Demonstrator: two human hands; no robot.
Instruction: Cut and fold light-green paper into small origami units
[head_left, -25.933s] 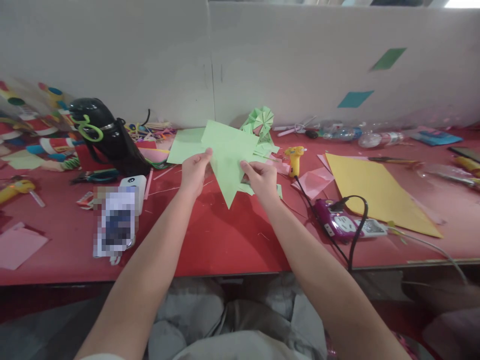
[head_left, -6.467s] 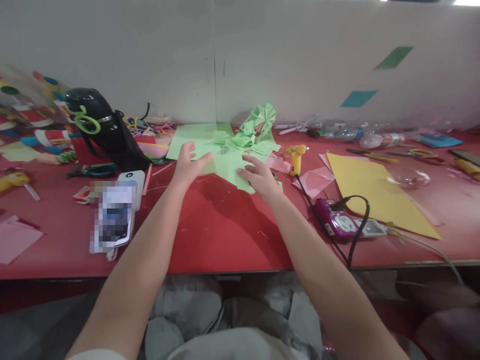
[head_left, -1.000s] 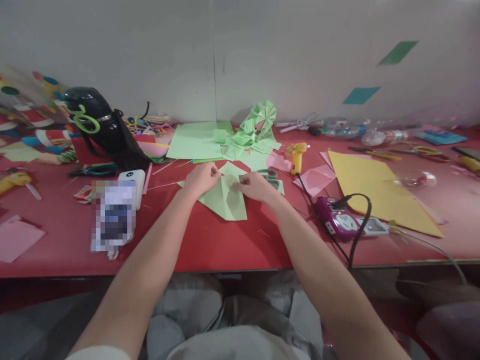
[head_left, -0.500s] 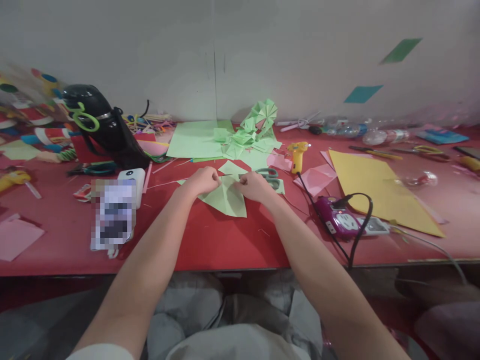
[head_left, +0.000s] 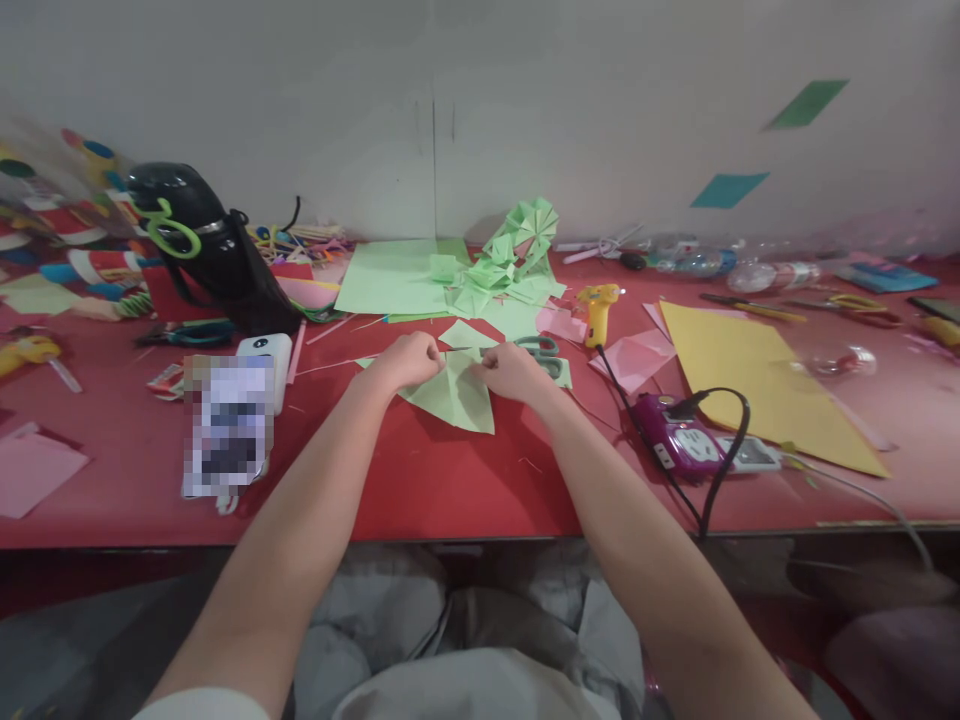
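Observation:
A creased light green paper [head_left: 459,397] lies in front of me on the red table [head_left: 465,492], one corner pointing toward the near edge. My left hand [head_left: 415,361] is closed on its left side, and my right hand [head_left: 510,370] pinches it on the right. The fingertips are partly hidden. Just beyond my right hand are scissors [head_left: 546,350] with grey-green handles. Folded green paper pieces [head_left: 491,278] are heaped behind, beside a flat green sheet [head_left: 394,280].
A black bottle [head_left: 202,240] and a phone [head_left: 234,415] are at the left. On the right are a yellow glue gun [head_left: 598,312], a purple power socket [head_left: 679,440] with cables, yellow paper [head_left: 757,380] and plastic bottles [head_left: 772,274].

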